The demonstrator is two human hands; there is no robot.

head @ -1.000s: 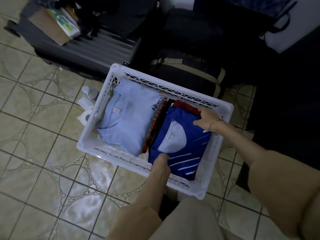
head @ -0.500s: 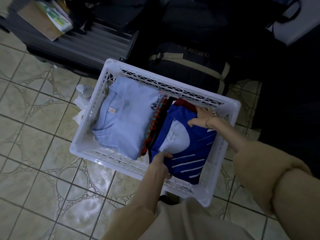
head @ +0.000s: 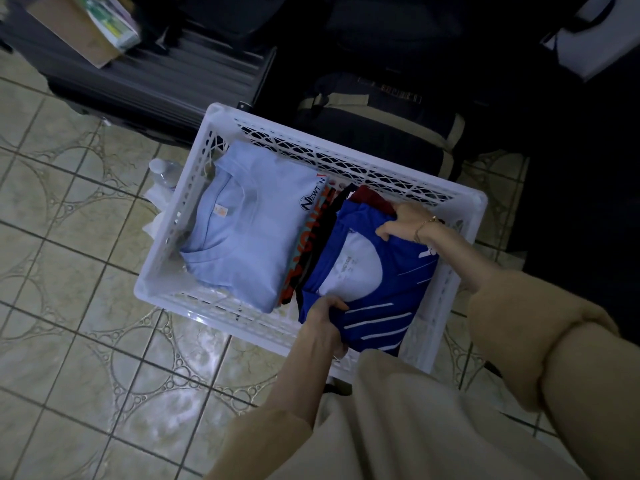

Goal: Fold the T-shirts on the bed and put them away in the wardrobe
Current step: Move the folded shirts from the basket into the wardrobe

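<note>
T-shirts sat folded in a white slatted crate [head: 346, 161] on the tiled floor [head: 69, 306], and both hands were down in it. Far left, a plastic bottle [head: 162, 169] lay just beside the crate's left wall. Inside, on the left, a light blue T-shirt [head: 249, 230] lay flat, collar up, a dark logo at its upper right corner. Next came a thin stack of folded garments [head: 313, 244] standing on edge, orange and black showing, squeezed between the pale shirt and the royal blue one. The left hand [head: 327, 323] gripped the near edge of the royal blue T-shirt [head: 377, 289], fingers curled around the fold. That blue shirt, white at the neck panel with white stripes low down, sat in the right half of the crate, tilted. The right hand [head: 405, 221], a thin bracelet at the wrist, pinched the shirt's far edge, with a maroon garment [head: 372, 195] peeking out just beyond it. Beige sleeves [head: 519, 334] covered both forearms. Behind the crate stood a dark ribbed suitcase [head: 156, 74] and a dark bag [head: 381, 116] with tan straps.
</note>
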